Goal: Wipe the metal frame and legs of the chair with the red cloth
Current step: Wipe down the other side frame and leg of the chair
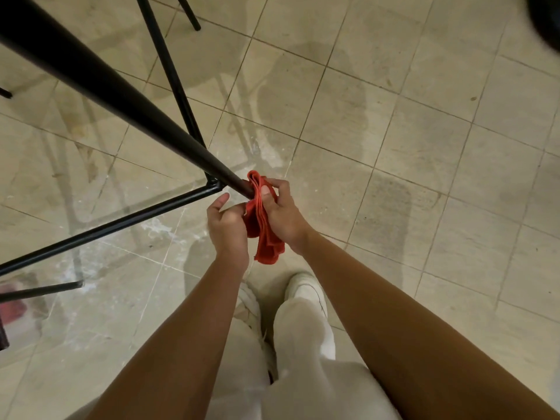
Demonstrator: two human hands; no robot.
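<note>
A thick black metal chair leg [121, 98] slants from the upper left down to the middle of the view. Thin black frame bars [115, 222] meet at a welded corner [213, 186] beside its lower end. The folded red cloth [263, 228] is pressed against the leg's tip. My right hand [281, 213] grips the cloth, thumb on top, at the leg's end. My left hand [225, 222] is just left of it, fingers curled onto the cloth's lower fold. The leg's very tip is hidden by the cloth.
The floor is glossy beige tile [394, 147] with wet streaks and reflections. My white shoes [306, 292] and light trousers stand directly below the hands. More thin black legs [188, 10] rise at the top left. A dark object [545, 19] sits at the top right corner.
</note>
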